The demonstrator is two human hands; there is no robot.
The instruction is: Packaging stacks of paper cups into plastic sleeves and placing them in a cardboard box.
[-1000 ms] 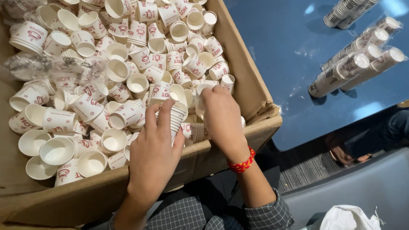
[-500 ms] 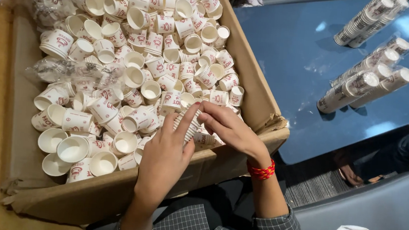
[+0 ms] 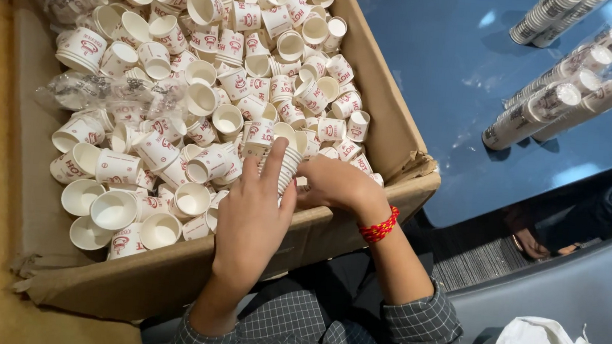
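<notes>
Item: short stack of nested paper cups (image 3: pixel 286 165), lower middle of the frame, held over the near edge of the cardboard box (image 3: pixel 389 138) of loose cups (image 3: pixel 204 77). Left hand (image 3: pixel 252 215) has its grip wrapped around the stack's side; right hand (image 3: pixel 334 185) has its grip closed at the lower end. Long axis runs from upper left to lower right; the mouths apparently face upper left, though fingers hide much of it. Risks: uneven squeeze could crush rims; a loosened hold could let cups slide apart into the box or down to the lap.
</notes>
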